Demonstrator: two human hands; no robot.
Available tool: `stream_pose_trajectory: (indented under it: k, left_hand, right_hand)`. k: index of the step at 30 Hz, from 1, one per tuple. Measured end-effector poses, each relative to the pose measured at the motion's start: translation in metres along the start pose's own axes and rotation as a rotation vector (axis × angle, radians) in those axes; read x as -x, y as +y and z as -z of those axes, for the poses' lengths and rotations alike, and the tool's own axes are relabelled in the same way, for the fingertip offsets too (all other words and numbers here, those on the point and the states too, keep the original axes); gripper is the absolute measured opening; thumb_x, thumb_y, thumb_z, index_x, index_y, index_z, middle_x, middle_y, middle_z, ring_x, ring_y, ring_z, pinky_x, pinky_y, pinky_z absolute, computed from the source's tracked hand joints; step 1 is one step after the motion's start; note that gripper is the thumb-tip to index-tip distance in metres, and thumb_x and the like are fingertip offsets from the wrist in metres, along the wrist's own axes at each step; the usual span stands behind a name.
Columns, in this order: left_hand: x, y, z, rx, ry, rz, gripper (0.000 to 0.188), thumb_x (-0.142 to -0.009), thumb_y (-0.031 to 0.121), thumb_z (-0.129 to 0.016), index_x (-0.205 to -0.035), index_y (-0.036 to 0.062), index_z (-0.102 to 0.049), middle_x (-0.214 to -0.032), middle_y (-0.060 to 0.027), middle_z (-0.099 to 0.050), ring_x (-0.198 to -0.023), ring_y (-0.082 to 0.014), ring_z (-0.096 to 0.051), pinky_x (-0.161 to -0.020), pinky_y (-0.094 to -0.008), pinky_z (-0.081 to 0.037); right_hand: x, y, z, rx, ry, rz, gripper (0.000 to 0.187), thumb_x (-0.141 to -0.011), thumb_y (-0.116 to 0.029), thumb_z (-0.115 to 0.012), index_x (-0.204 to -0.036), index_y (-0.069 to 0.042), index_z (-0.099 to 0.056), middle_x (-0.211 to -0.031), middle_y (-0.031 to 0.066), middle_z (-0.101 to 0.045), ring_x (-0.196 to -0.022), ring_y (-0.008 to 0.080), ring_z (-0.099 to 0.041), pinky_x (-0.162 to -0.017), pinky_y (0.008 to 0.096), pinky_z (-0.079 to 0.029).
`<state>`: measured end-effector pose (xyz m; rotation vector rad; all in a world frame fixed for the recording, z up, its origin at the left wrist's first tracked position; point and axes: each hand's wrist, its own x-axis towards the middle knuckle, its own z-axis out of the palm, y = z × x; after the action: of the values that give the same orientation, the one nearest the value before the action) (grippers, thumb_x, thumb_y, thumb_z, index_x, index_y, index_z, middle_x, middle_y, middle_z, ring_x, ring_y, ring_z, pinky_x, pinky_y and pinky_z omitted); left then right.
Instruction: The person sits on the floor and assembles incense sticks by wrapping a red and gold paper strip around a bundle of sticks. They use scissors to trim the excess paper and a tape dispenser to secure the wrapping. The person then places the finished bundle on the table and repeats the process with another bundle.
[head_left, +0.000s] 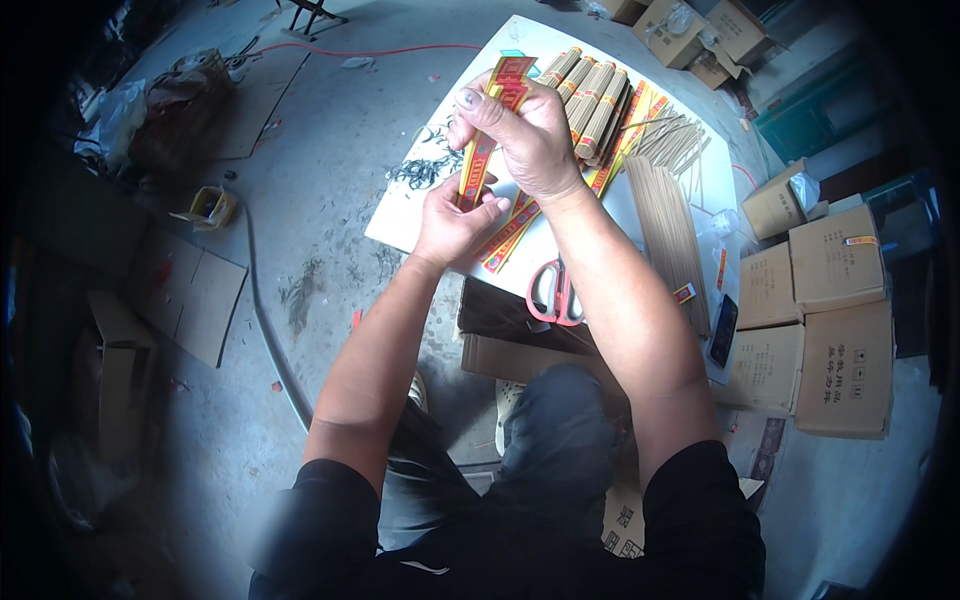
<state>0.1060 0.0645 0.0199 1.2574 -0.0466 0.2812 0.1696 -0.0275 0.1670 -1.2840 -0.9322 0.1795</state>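
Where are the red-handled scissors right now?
In the head view, just right of centre, the scissors lie at the near edge of the white table, immediately left of the person's right forearm.

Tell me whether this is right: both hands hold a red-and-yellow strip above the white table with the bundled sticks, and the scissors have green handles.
The handle colour is wrong: the head view shows scissors with red handles. The left hand and right hand do hold a red-and-yellow strip above the white table with the bundled sticks.
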Motion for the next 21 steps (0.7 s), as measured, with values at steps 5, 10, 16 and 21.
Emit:
stream_pose_trajectory:
  k: [5,10,16,21]
  left_hand:
    - [0.001,0.003,0.006,-0.083,-0.044,0.116,0.019,-0.091,0.014,-0.085,-0.1,0.0021,-0.073,-0.087,0.0018,-0.07,-0.077,-0.0059,-0.06,-0.073,-0.0268,-0.054]
    - [0.004,0.004,0.005,-0.016,-0.105,0.158,0.021,-0.094,0.015,-0.082,-0.107,0.0003,-0.075,-0.093,-0.0016,-0.075,-0.081,-0.0065,-0.064,-0.075,-0.0274,-0.056]
    - [0.005,0.001,0.005,-0.04,-0.141,0.179,0.024,-0.095,0.017,-0.081,-0.111,0.0002,-0.076,-0.095,-0.0029,-0.076,-0.084,-0.0075,-0.067,-0.077,-0.028,-0.057]
    - [0.005,0.0,0.006,-0.048,-0.155,0.172,0.025,-0.094,0.019,-0.083,-0.109,0.0004,-0.075,-0.095,-0.0034,-0.076,-0.084,-0.0078,-0.067,-0.077,-0.0281,-0.057]
  right_hand:
    - [-0.001,-0.005,-0.002,-0.034,-0.008,-0.011,0.028,-0.103,-0.026,-0.067,-0.089,-0.002,-0.064,-0.071,0.0053,-0.063,-0.069,0.0144,-0.063,-0.068,0.0336,-0.054]
    - [0.001,-0.009,-0.006,-0.095,0.08,-0.041,0.036,-0.099,-0.035,-0.075,-0.085,-0.002,-0.069,-0.065,0.0038,-0.063,-0.059,0.012,-0.064,-0.058,0.0282,-0.053]
    - [0.005,-0.01,-0.009,0.013,0.094,0.011,0.037,-0.106,-0.035,-0.064,-0.091,-0.002,-0.065,-0.063,0.0011,-0.055,-0.054,0.0101,-0.054,-0.06,0.0318,-0.053]
    - [0.0,-0.016,-0.007,0.019,0.064,0.063,0.039,-0.107,-0.037,-0.064,-0.091,-0.002,-0.065,-0.063,0.0002,-0.053,-0.054,0.01,-0.054,-0.063,0.0316,-0.054]
